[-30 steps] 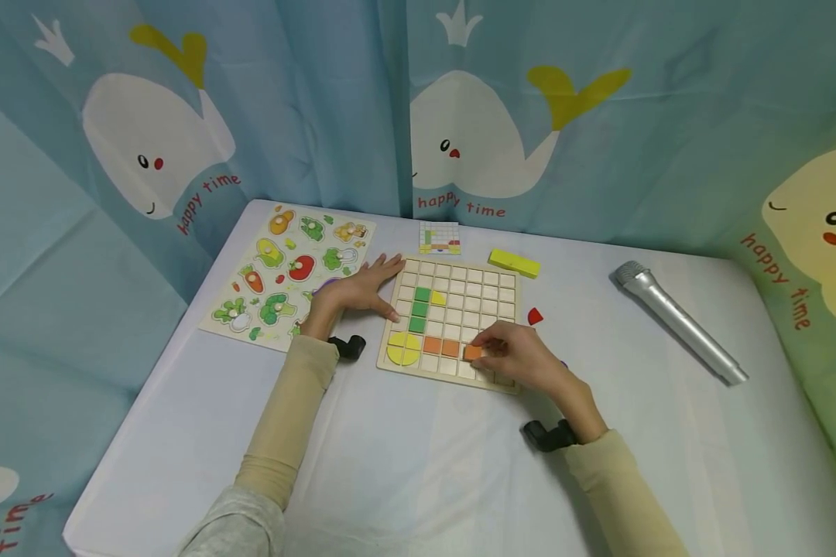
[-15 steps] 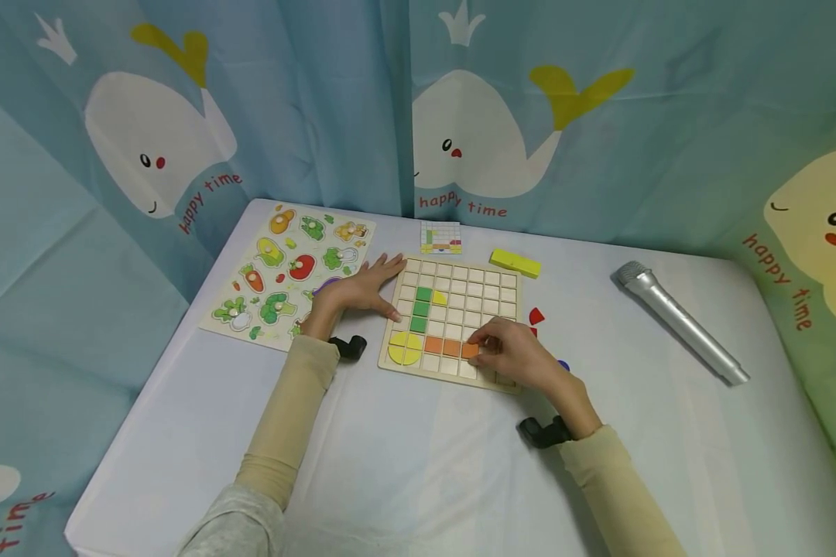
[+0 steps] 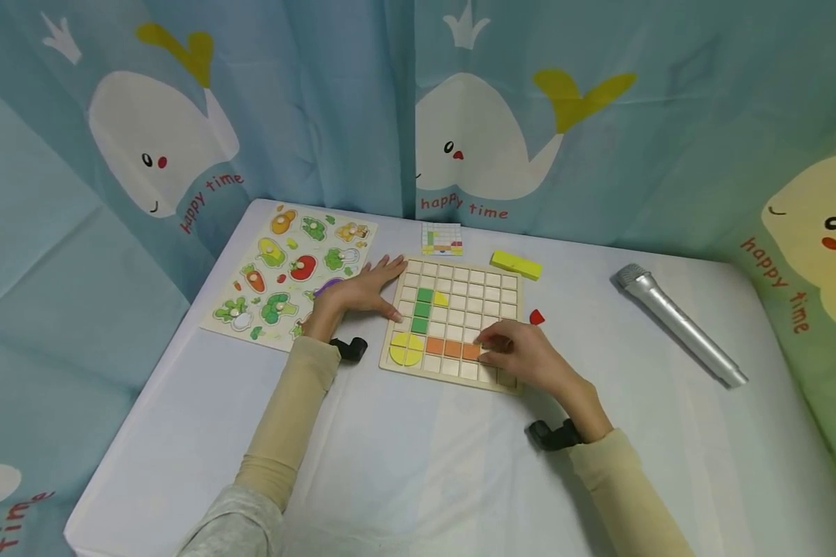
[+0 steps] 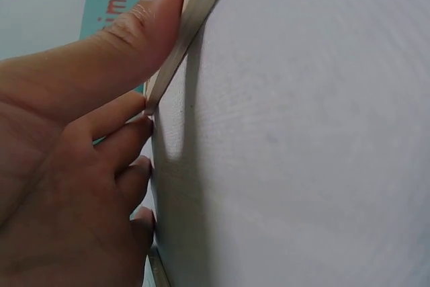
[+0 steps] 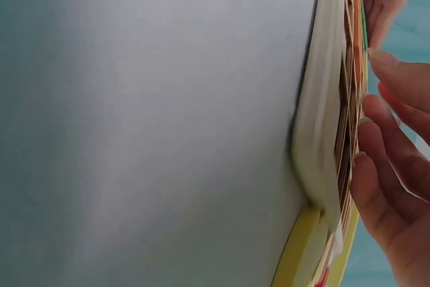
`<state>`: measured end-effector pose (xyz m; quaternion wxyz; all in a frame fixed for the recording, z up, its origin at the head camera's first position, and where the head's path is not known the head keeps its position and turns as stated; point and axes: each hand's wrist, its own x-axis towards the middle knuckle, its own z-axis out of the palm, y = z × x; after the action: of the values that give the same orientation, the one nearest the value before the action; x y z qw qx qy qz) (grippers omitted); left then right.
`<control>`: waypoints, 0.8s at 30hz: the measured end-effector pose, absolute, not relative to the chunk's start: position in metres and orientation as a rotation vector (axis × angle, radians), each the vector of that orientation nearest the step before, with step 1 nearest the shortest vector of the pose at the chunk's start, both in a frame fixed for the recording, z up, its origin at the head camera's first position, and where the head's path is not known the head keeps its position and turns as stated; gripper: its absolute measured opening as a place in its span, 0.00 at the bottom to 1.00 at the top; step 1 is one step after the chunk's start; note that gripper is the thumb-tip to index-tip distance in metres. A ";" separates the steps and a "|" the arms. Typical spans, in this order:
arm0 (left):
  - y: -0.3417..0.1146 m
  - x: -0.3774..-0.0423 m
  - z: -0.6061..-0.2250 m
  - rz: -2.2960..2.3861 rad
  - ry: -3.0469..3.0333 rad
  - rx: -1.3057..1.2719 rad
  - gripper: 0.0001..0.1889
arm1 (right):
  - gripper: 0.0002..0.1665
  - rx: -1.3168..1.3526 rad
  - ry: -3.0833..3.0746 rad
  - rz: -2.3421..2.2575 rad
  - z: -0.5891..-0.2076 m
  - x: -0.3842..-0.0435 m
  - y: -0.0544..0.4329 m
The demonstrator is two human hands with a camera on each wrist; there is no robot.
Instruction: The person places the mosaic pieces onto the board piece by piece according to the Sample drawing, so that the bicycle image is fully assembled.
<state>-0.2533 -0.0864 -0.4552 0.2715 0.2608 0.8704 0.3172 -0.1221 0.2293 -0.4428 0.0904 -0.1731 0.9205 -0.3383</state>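
Observation:
A wooden grid board (image 3: 484, 280) lies on the table. It bears a row of orange square tiles (image 3: 453, 349), a column of green tiles (image 3: 421, 309), a yellow circle (image 3: 406, 350) made of quarters, and a yellow quarter piece (image 3: 440, 299). My left hand (image 3: 362, 292) rests along the board's left side, fingers spread, thumb on its edge. The right hand (image 3: 519, 352) hovers low over the lower right of the board. Its thumb and fingertips are at the rightmost orange tile, which sits level in the row. In the right wrist view, I see nothing held between its parted fingers (image 5: 386, 146).
A vegetable puzzle board (image 3: 212, 325) lies left. Behind the grid board are a small pattern card (image 3: 442, 239) and a yellow block (image 3: 516, 264). A red quarter piece (image 3: 537, 317) lies right of the board, and a silver microphone (image 3: 679, 325) farther right.
The rightmost orange tile was tilted in my right fingers, then moved left into line beside the other orange tiles. My right hand has eased slightly right. The left hand has stayed put.

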 end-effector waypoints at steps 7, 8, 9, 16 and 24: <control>-0.087 -0.253 -0.458 0.832 2.351 0.738 0.58 | 0.11 -0.470 2.791 -1.036 -0.445 -0.115 0.247; -0.087 -0.254 -0.458 0.826 2.350 0.745 0.58 | 0.11 -0.454 2.799 -1.033 -0.446 -0.114 0.249; -0.086 -0.254 -0.459 0.818 2.349 0.750 0.58 | 0.11 -0.438 2.806 -1.033 -0.446 -0.114 0.252; -0.086 -0.254 -0.460 0.815 2.340 0.742 0.57 | 0.11 -0.399 2.838 -0.995 -0.444 -0.109 0.261; -0.088 -0.254 -0.458 0.784 2.331 0.777 0.56 | 0.12 -0.370 2.876 -0.929 -0.441 -0.106 0.273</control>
<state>-0.2538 -0.0882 -0.4584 0.2777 0.2893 0.8683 0.2920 -0.1057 0.2726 -0.4406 0.0484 -0.1213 0.9435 -0.3046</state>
